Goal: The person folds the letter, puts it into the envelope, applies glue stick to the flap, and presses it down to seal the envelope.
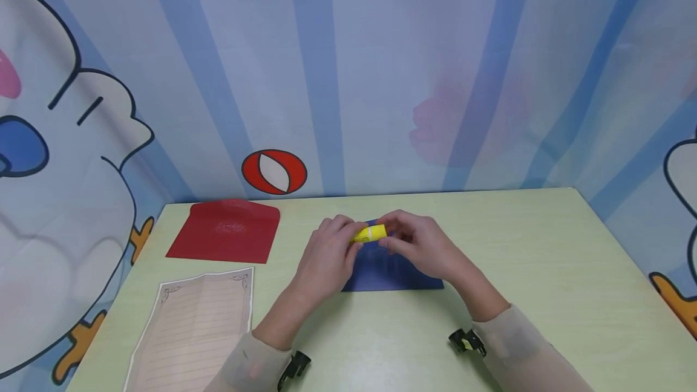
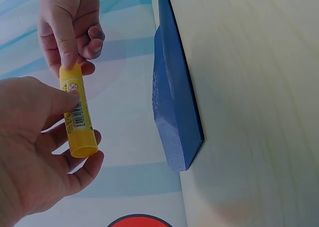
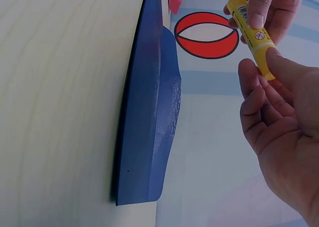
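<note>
Above the table, my left hand [image 1: 325, 256] grips the barrel of a yellow glue stick [image 1: 370, 233], with the thumb on one side and the fingers on the other. At the cap end, my right hand [image 1: 427, 247] pinches the yellow cap [image 3: 266, 68] between thumb and forefinger. The cap sits against the barrel, a white band showing at the join. Below both hands lies a blue envelope [image 1: 394, 274], its flap [image 2: 162, 97] raised. A shiny, rippled patch shows along the flap in the wrist views. My hands hide part of the envelope in the head view.
A red envelope [image 1: 218, 241] lies at the table's back left, flap unfolded. In front of it is a sheet of lined letter paper [image 1: 201, 319] with a decorated border. Behind the pale wooden table [image 1: 544, 259] hangs a printed blue backdrop [image 1: 381, 47].
</note>
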The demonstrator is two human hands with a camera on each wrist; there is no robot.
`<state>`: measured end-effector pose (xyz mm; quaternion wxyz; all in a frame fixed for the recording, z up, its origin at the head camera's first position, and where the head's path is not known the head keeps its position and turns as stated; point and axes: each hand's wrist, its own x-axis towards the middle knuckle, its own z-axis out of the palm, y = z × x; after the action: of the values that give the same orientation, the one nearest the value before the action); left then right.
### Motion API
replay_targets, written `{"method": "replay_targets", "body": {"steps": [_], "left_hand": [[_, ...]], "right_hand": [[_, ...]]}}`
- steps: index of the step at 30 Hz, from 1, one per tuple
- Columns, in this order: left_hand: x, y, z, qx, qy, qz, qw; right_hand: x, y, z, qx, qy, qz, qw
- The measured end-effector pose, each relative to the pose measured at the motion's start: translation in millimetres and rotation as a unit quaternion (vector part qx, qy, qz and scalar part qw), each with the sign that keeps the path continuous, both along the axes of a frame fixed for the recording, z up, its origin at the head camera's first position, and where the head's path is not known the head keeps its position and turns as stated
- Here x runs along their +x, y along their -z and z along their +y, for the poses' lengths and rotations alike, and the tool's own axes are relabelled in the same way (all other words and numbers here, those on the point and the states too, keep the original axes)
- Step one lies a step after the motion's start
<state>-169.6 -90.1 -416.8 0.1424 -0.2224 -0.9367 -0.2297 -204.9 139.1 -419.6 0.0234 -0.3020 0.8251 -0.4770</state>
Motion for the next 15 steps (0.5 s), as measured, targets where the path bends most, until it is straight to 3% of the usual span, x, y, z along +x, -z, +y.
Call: {"method": "replay_targets", "body": {"steps": [12,15], "left_hand": [[0.8,0.5,1.4,0.000,0.007,0.002,1.0000],[0.6,-0.5,0.9,-0.006,0.003,0.001,1.0000]], "right_hand": [[0.0,0.7,0.2,0.032,-0.003,-0.029,0.999],[-0.6,1.2,0.2,0.026,-0.003,-0.015,1.000]]}}
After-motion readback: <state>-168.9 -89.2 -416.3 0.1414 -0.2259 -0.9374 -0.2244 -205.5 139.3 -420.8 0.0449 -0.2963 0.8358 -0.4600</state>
